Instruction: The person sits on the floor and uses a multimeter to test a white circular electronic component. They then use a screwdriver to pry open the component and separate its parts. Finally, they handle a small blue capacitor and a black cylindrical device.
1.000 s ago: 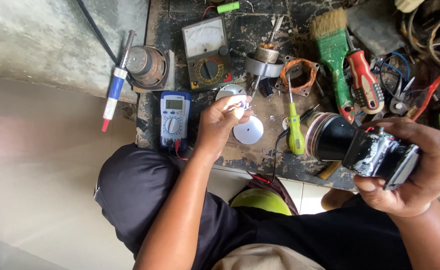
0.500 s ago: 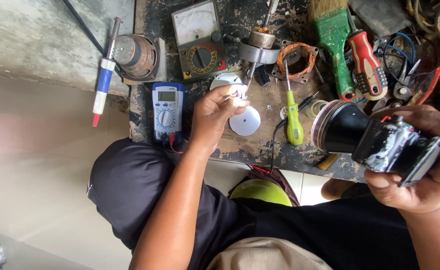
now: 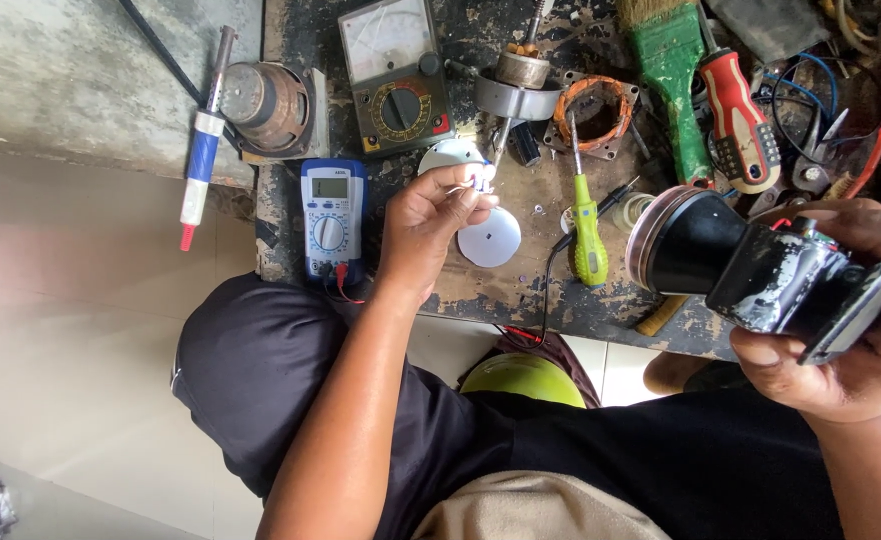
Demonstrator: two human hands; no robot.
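Hands both full: left hand (image 3: 431, 225) pinches a tiny part (image 3: 479, 180), right hand (image 3: 841, 330) grips my black torch (image 3: 761, 275) (heavy, poised beyond the desk (image 3: 521, 290) edge); it could slip.

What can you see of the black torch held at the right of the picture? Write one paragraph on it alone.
The torch is black, with a wide round head ringed by a shiny metal rim and a boxy, glossy, scuffed body. It lies roughly level, its head pointing left towards the green screwdriver, held clear above the bench edge. The right hand grips the body, thumb beneath and fingers over the top. Small parts, seemingly wires, show on top of the body near the fingers. No lit beam is visible.
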